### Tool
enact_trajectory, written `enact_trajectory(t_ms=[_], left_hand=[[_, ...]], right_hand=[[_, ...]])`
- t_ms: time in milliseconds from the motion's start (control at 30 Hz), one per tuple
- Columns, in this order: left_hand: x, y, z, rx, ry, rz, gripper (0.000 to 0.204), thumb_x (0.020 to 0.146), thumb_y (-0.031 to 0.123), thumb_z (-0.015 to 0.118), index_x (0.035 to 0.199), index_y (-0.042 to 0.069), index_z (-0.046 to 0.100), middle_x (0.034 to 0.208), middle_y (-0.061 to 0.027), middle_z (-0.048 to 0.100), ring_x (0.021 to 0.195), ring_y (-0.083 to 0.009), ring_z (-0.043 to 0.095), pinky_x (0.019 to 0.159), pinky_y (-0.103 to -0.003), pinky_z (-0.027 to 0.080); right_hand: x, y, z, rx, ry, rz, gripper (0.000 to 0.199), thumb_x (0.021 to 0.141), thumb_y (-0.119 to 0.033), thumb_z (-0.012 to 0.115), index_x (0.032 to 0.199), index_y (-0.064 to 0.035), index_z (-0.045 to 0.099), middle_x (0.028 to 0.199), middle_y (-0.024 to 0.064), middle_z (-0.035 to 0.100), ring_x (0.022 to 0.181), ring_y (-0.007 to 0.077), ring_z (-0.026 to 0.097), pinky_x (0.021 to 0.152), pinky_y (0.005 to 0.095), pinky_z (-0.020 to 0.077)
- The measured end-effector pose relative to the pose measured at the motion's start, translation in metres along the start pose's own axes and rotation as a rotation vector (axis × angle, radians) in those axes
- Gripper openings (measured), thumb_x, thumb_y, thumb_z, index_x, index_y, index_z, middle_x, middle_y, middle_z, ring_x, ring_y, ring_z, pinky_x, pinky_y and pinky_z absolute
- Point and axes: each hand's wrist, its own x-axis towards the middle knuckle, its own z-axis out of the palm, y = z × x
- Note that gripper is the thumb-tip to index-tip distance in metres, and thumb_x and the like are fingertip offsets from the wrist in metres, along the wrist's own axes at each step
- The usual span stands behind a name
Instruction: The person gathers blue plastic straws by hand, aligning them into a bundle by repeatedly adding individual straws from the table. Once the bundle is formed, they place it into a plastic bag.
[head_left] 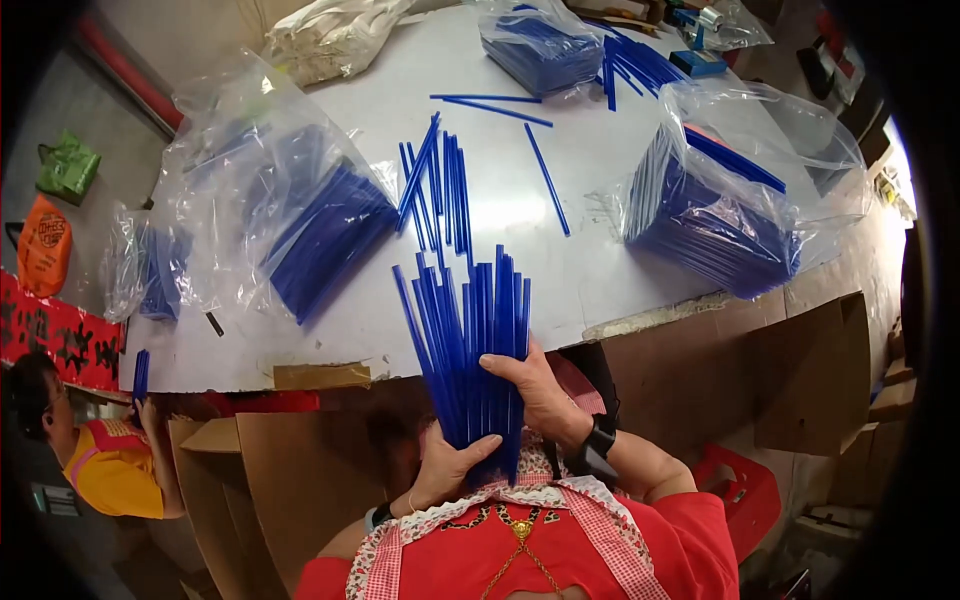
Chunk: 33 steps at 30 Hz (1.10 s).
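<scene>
A thick bundle of long, thin blue plastic strips point(465, 340) stands fanned out in front of my chest, its upper ends uneven. My left hand point(450, 468) grips the bundle low down, thumb across the front. Higher up on the right side, my right hand point(540, 395) is closed round it with the thumb pressed on the strips. The fingers behind the bundle are hidden. Just past its tips, loose blue strips point(455, 195) lie on the white table point(510, 190), some crossing each other. A single strip point(547, 180) lies apart to their right.
Clear plastic bags of blue strips stand at left point(330, 235), right point(715, 210) and back point(545, 50). Open cardboard boxes point(300, 470) sit below the table's front edge. A red stool point(740, 490) is at lower right. Another person point(110, 450) at far left holds blue strips.
</scene>
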Motion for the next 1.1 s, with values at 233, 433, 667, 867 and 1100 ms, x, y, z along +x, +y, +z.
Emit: enact_trajectory(t_ms=[233, 433, 667, 867, 1100], left_hand=[[-0.008, -0.003, -0.005, -0.184, -0.016, -0.186, 0.041, 0.084, 0.003, 0.068, 0.122, 0.001, 0.053, 0.112, -0.0110, 0.063, 0.097, -0.0186, 0.063, 0.086, -0.034, 0.053], [-0.014, -0.013, -0.016, -0.157, 0.001, -0.145, 0.041, 0.087, 0.009, 0.065, 0.124, 0.002, 0.051, 0.116, -0.0129, 0.063, 0.102, -0.0214, 0.064, 0.089, -0.039, 0.053], [-0.021, -0.015, -0.014, -0.184, 0.014, -0.153, 0.041, 0.089, 0.012, 0.065, 0.126, 0.003, 0.050, 0.117, -0.0114, 0.063, 0.104, -0.0217, 0.063, 0.089, -0.038, 0.053], [-0.022, -0.007, -0.006, -0.172, 0.045, -0.122, 0.040, 0.091, 0.014, 0.062, 0.127, 0.004, 0.050, 0.117, -0.0111, 0.062, 0.105, -0.0220, 0.062, 0.091, -0.038, 0.051], [-0.024, 0.000, -0.004, -0.236, -0.017, -0.141, 0.036, 0.095, 0.014, 0.056, 0.129, 0.003, 0.050, 0.122, -0.0094, 0.060, 0.110, -0.0189, 0.058, 0.095, -0.034, 0.047]], right_hand=[[0.001, -0.003, -0.032, 0.429, -0.297, 0.405, 0.064, 0.085, -0.032, 0.065, 0.137, -0.0018, 0.043, 0.131, 0.0170, 0.054, 0.114, 0.0267, 0.058, 0.099, 0.0438, 0.0465], [0.002, 0.011, -0.034, 0.502, -0.420, 0.314, 0.068, 0.090, -0.043, 0.054, 0.143, -0.0041, 0.035, 0.142, 0.0146, 0.044, 0.127, 0.0281, 0.046, 0.105, 0.0470, 0.0402], [-0.004, 0.015, -0.037, 0.518, -0.419, 0.286, 0.073, 0.089, -0.050, 0.051, 0.145, -0.0053, 0.033, 0.148, 0.0147, 0.035, 0.135, 0.0332, 0.035, 0.106, 0.0496, 0.0379], [0.001, 0.017, -0.042, 0.620, -0.446, 0.328, 0.072, 0.089, -0.051, 0.051, 0.143, -0.0054, 0.036, 0.141, 0.0157, 0.044, 0.126, 0.0306, 0.046, 0.103, 0.0467, 0.0422], [0.002, 0.035, -0.060, 0.556, -0.191, 0.394, 0.061, 0.090, -0.048, 0.053, 0.133, -0.0050, 0.049, 0.125, 0.0152, 0.059, 0.110, 0.0276, 0.060, 0.096, 0.0442, 0.0481]])
